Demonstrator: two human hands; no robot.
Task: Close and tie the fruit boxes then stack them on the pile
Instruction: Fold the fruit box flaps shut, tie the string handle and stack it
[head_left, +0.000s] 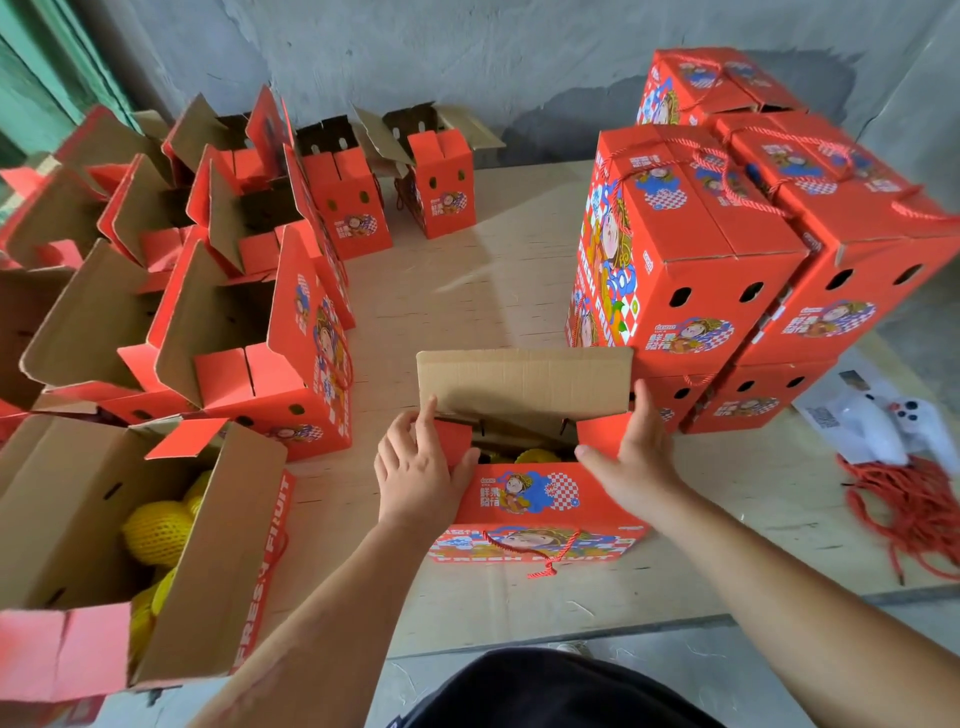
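Observation:
An open red fruit box (540, 512) stands in front of me on the wooden board, its far brown flap (524, 382) upright and yellow netted fruit (535, 457) visible inside. My left hand (418, 475) pinches the small red side flap at the box's left end. At the right end, my right hand (631, 465) holds the other red side flap, thumb on the inside. A red rope handle (545, 558) hangs on the box's near face. The pile of closed, tied boxes (691, 249) stands at the right, two or more layers high.
Several open red boxes (249, 332) crowd the left and back of the board. One near-left box (156, 525) holds yellow netted fruit. A bundle of red ropes (914, 509) and white objects (883, 426) lie at the right. A grey wall runs behind.

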